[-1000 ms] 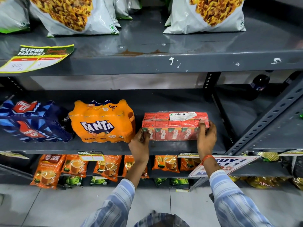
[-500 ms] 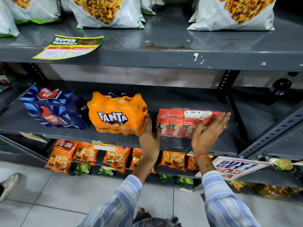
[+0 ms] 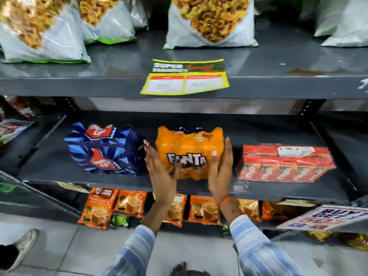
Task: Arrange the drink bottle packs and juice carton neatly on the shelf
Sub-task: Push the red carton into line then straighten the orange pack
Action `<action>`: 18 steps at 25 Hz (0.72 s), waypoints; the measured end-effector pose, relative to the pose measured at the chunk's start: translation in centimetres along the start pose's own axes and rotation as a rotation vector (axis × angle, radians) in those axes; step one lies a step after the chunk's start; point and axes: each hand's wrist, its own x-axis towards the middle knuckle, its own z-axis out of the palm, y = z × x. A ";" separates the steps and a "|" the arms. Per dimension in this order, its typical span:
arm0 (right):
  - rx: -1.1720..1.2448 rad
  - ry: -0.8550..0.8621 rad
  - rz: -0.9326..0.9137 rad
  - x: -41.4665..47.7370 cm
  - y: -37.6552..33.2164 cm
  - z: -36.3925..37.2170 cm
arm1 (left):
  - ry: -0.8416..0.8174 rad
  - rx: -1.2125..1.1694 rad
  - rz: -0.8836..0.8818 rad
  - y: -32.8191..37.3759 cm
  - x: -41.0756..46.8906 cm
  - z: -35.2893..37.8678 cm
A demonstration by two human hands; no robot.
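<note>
On the middle grey shelf (image 3: 49, 166) stand three packs in a row. A blue Thums Up bottle pack (image 3: 103, 148) is at the left, slightly turned. An orange Fanta bottle pack (image 3: 189, 144) is in the middle. A red juice carton pack (image 3: 284, 164) lies at the right, apart from the Fanta pack. My left hand (image 3: 159, 172) presses on the Fanta pack's left front side, in the narrow gap beside the blue pack. My right hand (image 3: 221, 172) clasps its right side, thumb on the front.
White snack bags (image 3: 211, 20) fill the top shelf, whose edge carries a yellow price label (image 3: 185, 78). Orange tea packets (image 3: 99, 210) hang below. A "buy 1 get 1" sign (image 3: 326, 218) juts out at the lower right. Someone's shoe (image 3: 23, 246) is on the floor at the left.
Both my hands let go of the red juice carton pack and moved left onto the Fanta pack. The view swung left and closer to the shelf.
</note>
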 end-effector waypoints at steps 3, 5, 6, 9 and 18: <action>0.087 0.113 0.163 0.0 0.7 1.7 | -0.187 -0.150 -0.152 -2.7 2.5 -2.1; 0.110 0.146 0.216 -0.2 1.1 2.3 | -0.249 -0.168 -0.180 -3.6 2.8 -2.5; 0.107 0.157 0.220 -0.3 1.1 2.5 | -0.256 -0.169 -0.187 -3.9 3.0 -2.5; 0.103 0.154 0.227 -0.4 0.6 3.4 | -0.248 -0.170 -0.194 -4.5 3.7 -3.0; -0.025 0.202 0.104 -0.5 -1.0 3.1 | -0.194 -0.080 -0.140 -2.7 2.6 -3.8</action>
